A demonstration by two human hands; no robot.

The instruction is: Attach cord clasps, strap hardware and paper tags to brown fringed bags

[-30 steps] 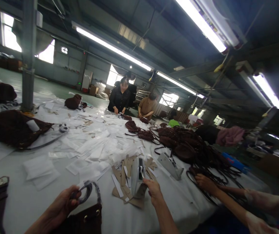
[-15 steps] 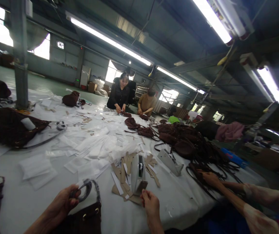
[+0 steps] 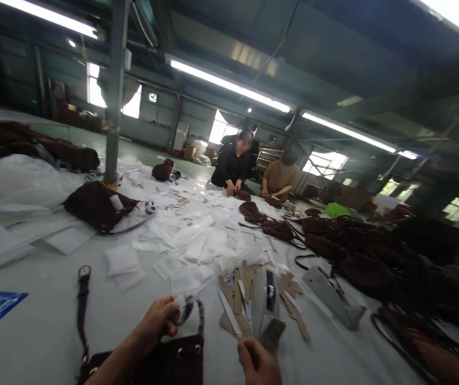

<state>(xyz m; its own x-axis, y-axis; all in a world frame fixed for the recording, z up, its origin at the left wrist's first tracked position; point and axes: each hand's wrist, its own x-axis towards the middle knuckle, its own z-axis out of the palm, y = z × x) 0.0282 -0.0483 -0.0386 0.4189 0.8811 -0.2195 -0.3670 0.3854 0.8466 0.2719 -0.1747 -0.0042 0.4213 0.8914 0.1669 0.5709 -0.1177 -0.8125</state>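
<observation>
My left hand [image 3: 161, 319] is closed on a coiled bag strap [image 3: 190, 311] in greyish wrapping, with a small white piece at the fingertips. Below it lies a dark brown bag [image 3: 173, 363] with brass eyelets, partly covered by my forearm. Its buckled strap end [image 3: 84, 289] stretches out to the left. My right hand [image 3: 258, 362] is pinched, just left of the front end of a grey tape dispenser [image 3: 268, 299]; whatever sits between those fingertips is too small to make out. Beige and white strips [image 3: 235, 299] lie around the dispenser.
A second tape dispenser [image 3: 334, 297] stands to the right, before a heap of brown bags [image 3: 358, 251]. White sheets [image 3: 197, 235] cover mid-table. Another brown bag [image 3: 93, 206] lies left, near a post [image 3: 113, 107]. A co-worker's arm [image 3: 446, 350] reaches in at right; two people work across the table.
The view has swung left, so things appear further right. My right hand has come off the dispenser's front end to its left side. My left hand still holds the coiled strap.
</observation>
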